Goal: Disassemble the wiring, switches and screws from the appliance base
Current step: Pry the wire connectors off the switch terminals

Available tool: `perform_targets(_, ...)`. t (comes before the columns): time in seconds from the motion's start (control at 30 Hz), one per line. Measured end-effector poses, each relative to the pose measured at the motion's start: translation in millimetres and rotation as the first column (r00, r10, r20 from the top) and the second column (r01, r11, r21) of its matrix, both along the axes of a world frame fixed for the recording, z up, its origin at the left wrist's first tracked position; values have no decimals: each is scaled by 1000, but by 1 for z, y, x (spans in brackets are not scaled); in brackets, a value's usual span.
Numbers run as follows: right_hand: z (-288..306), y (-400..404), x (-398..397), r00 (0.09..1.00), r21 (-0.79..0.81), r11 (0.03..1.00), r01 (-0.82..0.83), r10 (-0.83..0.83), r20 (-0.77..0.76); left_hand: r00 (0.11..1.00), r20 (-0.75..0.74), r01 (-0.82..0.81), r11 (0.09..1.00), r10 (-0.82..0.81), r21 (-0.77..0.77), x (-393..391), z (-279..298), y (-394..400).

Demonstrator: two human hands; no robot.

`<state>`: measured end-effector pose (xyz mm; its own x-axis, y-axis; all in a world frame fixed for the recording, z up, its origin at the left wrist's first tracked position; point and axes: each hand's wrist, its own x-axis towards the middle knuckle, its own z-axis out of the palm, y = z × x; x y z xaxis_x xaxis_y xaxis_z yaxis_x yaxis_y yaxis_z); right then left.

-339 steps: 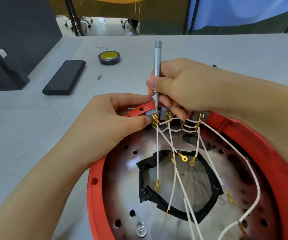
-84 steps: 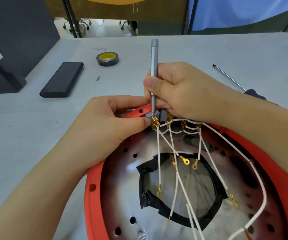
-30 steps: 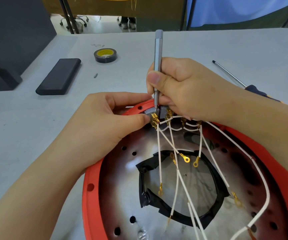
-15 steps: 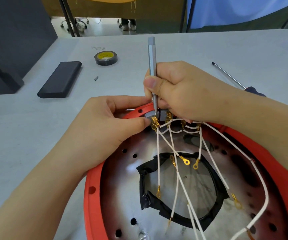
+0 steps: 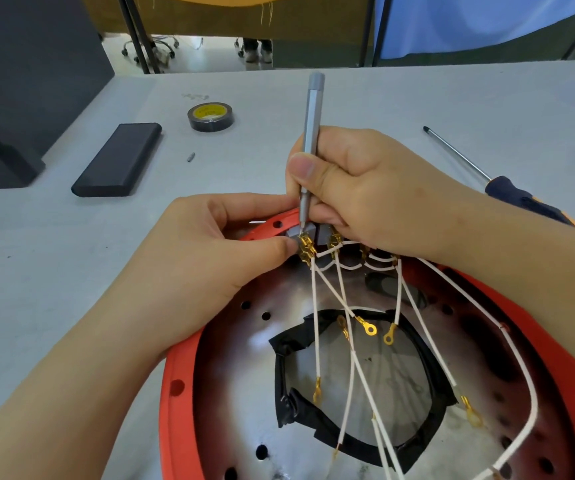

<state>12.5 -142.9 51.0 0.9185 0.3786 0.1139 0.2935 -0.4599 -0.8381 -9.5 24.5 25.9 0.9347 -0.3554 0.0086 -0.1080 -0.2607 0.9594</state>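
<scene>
the left hand (image 5: 210,258) pinches the grey rectangular switch (image 5: 301,233) at the far rim of the red round appliance base (image 5: 178,386), which lies on the grey worktop (image 5: 37,271); a flat black case (image 5: 118,164) and a tape roll (image 5: 211,116) lie beyond. the right hand (image 5: 365,188) grips a slim grey metal screwdriver (image 5: 312,133) upright, tip on the switch beside gold terminals (image 5: 306,251) with thin white wires (image 5: 317,323) trailing over the shiny plate. compared with half a second earlier, the grip and tip position are unchanged.

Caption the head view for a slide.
Right hand drives a slim grey screwdriver into a switch steadied by the left hand on the red base.
</scene>
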Motion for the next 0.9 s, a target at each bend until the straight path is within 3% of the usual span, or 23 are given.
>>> perform_targets(0.6,6,5,7,999,-89,996,-32,30,-29,1000,8,-21,1000,21,20,1,1,0)
perform_targets(0.9,2,-4,3,1000,50,999,11,-10,-15,999,-32,-35,999,35,-8,2,-2,0)
